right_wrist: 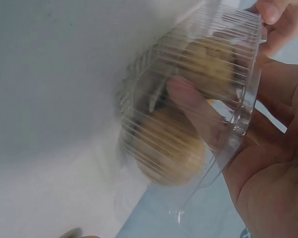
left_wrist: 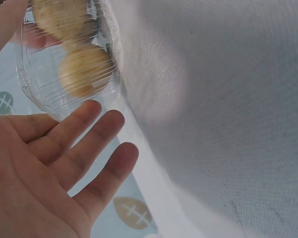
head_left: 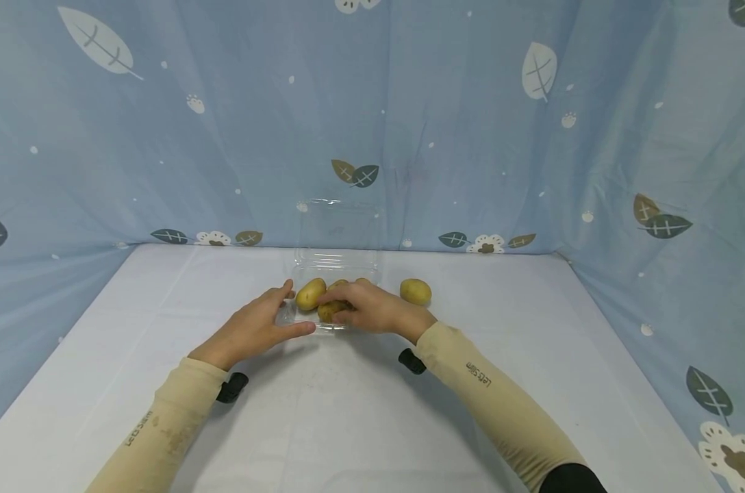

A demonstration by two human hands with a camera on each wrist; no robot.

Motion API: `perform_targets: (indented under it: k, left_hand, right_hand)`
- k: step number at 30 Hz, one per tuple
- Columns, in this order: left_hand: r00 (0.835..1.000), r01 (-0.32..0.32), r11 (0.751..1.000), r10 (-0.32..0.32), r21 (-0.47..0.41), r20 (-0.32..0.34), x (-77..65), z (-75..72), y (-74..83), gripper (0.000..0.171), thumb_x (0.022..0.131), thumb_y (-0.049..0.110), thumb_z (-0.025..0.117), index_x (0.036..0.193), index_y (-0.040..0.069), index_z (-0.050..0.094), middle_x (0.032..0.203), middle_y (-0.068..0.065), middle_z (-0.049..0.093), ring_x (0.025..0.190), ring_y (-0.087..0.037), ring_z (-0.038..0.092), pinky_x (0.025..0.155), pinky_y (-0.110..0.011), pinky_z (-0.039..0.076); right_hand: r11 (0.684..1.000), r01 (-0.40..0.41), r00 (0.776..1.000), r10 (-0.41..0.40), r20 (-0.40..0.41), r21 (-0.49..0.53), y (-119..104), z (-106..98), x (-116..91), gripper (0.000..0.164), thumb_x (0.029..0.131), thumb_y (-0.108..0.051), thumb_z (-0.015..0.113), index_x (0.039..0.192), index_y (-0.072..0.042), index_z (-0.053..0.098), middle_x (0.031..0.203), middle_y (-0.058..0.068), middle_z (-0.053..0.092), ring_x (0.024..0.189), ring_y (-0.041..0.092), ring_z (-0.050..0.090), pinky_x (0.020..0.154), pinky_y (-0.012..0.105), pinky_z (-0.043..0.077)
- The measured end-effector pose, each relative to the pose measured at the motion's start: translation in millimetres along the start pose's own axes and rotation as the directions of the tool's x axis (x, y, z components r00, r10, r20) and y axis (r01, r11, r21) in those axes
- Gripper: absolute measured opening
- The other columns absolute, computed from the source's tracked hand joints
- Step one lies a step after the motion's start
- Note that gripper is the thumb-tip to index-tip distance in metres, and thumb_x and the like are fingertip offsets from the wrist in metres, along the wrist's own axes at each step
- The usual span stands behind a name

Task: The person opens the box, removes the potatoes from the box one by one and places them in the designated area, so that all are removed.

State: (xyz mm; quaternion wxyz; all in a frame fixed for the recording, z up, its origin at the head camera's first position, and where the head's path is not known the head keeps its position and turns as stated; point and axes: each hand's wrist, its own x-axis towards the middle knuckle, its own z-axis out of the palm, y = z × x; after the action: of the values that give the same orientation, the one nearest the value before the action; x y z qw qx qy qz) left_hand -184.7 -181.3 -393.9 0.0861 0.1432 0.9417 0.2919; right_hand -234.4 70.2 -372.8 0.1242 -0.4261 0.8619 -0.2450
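Observation:
A clear plastic clamshell box stands in the middle of the table, its lid raised at the back. Inside lie several yellow potatoes, among them one at the left and one at the front. My right hand reaches into the box from the right, fingers curled over the front potato and thumb inside the ribbed front wall. At the box's left front corner, my left hand has its thumb and fingers spread. In the left wrist view its fingers extend beside the box, holding nothing.
One more potato lies on the white tablecloth, just right of the box. Blue leaf-patterned curtain hangs behind the table and along its sides. The raised lid stands close in front of it.

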Motion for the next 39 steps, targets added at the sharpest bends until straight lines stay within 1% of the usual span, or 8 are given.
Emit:
perform_targets:
  k: [4, 7, 11, 20, 24, 32, 34, 39]
  left_hand:
    - [1.000, 0.002, 1.000, -0.002, -0.002, -0.003, 0.4, 0.7, -0.1, 0.112, 0.087, 0.069, 0.066, 0.162, 0.002, 0.016, 0.159, -0.019, 0.037, 0.143, -0.040, 0.039, 0.112, -0.062, 0.034]
    - [1.000, 0.001, 1.000, -0.001, 0.002, -0.003, 1.0, 1.4, -0.5, 0.112, 0.088, 0.069, 0.066, 0.162, 0.002, 0.016, 0.158, -0.019, 0.037, 0.142, -0.041, 0.039, 0.112, -0.063, 0.034]
    - [1.000, 0.004, 1.000, -0.004, 0.002, -0.001, 0.8, 2.1, -0.4, 0.112, 0.087, 0.070, 0.065, 0.162, 0.002, 0.016, 0.158, -0.020, 0.037, 0.142, -0.042, 0.039, 0.111, -0.064, 0.034]
    - [1.000, -0.006, 1.000, 0.006, 0.009, -0.010, 0.3, 2.5, 0.2, 0.114, 0.086, 0.072, 0.064, 0.161, 0.001, 0.017, 0.156, -0.018, 0.041, 0.140, -0.041, 0.042, 0.109, -0.064, 0.036]
    - [1.000, -0.004, 1.000, 0.005, 0.017, -0.010, 0.4, 2.6, -0.3, 0.113, 0.087, 0.071, 0.064, 0.161, 0.001, 0.017, 0.155, -0.019, 0.041, 0.140, -0.042, 0.042, 0.109, -0.064, 0.036]
    - [1.000, -0.001, 1.000, 0.001, 0.025, -0.003, -0.2, 1.4, 0.5, 0.113, 0.088, 0.071, 0.063, 0.161, 0.000, 0.016, 0.155, -0.019, 0.041, 0.139, -0.042, 0.042, 0.109, -0.065, 0.035]
    - [1.000, 0.000, 1.000, 0.000, 0.023, -0.006, 0.1, 1.0, 0.4, 0.112, 0.088, 0.070, 0.064, 0.161, 0.000, 0.016, 0.155, -0.019, 0.041, 0.140, -0.042, 0.042, 0.109, -0.065, 0.035]
    - [1.000, 0.000, 1.000, 0.000, 0.028, -0.005, 1.1, 0.7, 1.4, 0.111, 0.088, 0.069, 0.064, 0.161, 0.001, 0.016, 0.155, -0.019, 0.042, 0.140, -0.042, 0.042, 0.110, -0.065, 0.035]
  right_hand:
    - [1.000, 0.001, 1.000, -0.001, -0.004, -0.001, -1.8, -1.0, -2.1, 0.047, 0.099, -0.012, 0.068, 0.144, -0.005, 0.056, 0.136, 0.005, 0.062, 0.120, 0.012, 0.057, 0.100, 0.025, 0.047]
    - [1.000, 0.003, 1.000, -0.003, -0.013, 0.011, -3.9, -1.8, -4.2, 0.048, 0.100, -0.012, 0.067, 0.146, -0.005, 0.055, 0.141, 0.006, 0.059, 0.127, 0.014, 0.054, 0.104, 0.026, 0.045]
    - [0.999, -0.009, 0.999, 0.010, -0.040, 0.040, -5.1, -2.5, -7.6, 0.048, 0.100, -0.012, 0.065, 0.147, -0.007, 0.054, 0.144, 0.006, 0.057, 0.132, 0.016, 0.051, 0.106, 0.027, 0.044]
    - [0.993, 0.004, 0.989, 0.013, -0.147, 0.117, -6.9, -5.1, -12.9, 0.046, 0.101, -0.012, 0.065, 0.145, -0.008, 0.056, 0.145, 0.006, 0.054, 0.125, 0.017, 0.055, 0.102, 0.035, 0.050]
    - [0.989, 0.012, 0.978, 0.020, -0.207, 0.148, -7.9, -5.1, -15.0, 0.046, 0.099, -0.012, 0.068, 0.143, -0.009, 0.058, 0.146, 0.006, 0.053, 0.123, 0.018, 0.058, 0.097, 0.035, 0.054]
    - [0.976, 0.033, 0.958, 0.031, -0.286, 0.215, -11.4, -4.8, -19.9, 0.045, 0.097, -0.013, 0.071, 0.141, -0.012, 0.061, 0.142, 0.003, 0.056, 0.119, 0.017, 0.061, 0.087, 0.022, 0.056]
    - [0.975, 0.039, 0.949, 0.031, -0.312, 0.217, -12.1, -5.0, -20.8, 0.045, 0.097, -0.011, 0.071, 0.140, -0.011, 0.061, 0.140, 0.003, 0.056, 0.118, 0.018, 0.062, 0.086, 0.022, 0.056]
    - [0.974, 0.074, 0.919, 0.016, -0.393, 0.213, -13.3, -6.9, -23.2, 0.041, 0.095, -0.007, 0.072, 0.135, -0.007, 0.064, 0.136, 0.005, 0.060, 0.114, 0.022, 0.065, 0.087, 0.026, 0.057]
